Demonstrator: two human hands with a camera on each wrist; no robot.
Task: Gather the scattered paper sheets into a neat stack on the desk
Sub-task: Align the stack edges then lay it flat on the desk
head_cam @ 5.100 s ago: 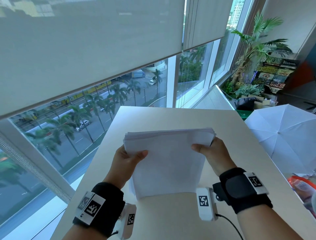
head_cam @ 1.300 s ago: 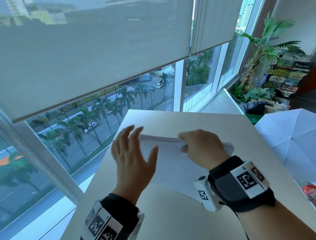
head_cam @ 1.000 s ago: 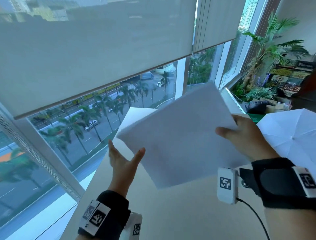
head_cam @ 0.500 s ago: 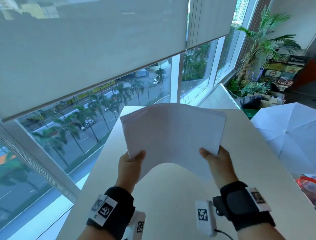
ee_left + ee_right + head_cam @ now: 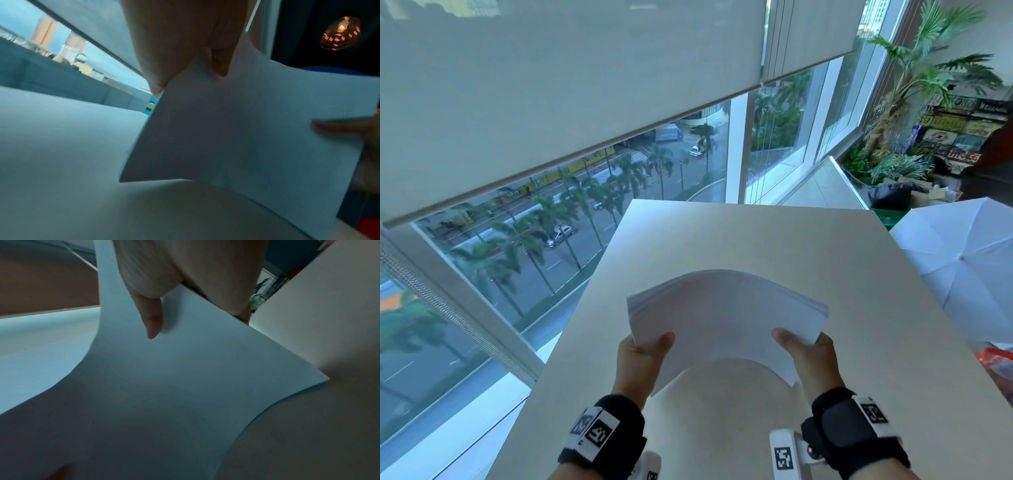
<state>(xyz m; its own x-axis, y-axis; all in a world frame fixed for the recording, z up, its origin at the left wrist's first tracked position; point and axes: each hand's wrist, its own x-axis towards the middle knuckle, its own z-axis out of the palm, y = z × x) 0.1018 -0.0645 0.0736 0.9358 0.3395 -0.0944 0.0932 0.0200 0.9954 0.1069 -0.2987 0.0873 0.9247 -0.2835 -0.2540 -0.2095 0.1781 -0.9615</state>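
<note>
Landmark for this record: the desk point(image 5: 774, 240), a pale flat top. Nearest the wearer, both wrists carry black bands with printed marker tags. Left hand point(image 5: 642, 359) grips the left side of the paper stack point(image 5: 726, 315), thumb on top, remaining fingers under the sheets. Right hand point(image 5: 808, 356) grips the right side in the same manner, thumb lying across the upper sheet. The stack is held above the near half of the desk, bowed upward in an arch across its middle; its lower edge curves clear of the surface at centre, and whether the lower corners touch the desk cannot be determined. Sheet edges at the far side appear roughly aligned. Right of the desk stands a white umbrella point(image 5: 959, 260). Beyond the far right corner of the desk, a potted palm point(image 5: 914, 78). Beyond the far edge and left of the desk, a window point(image 5: 619, 178) with a roller blind point(image 5: 571, 75) lowered partway.
</note>
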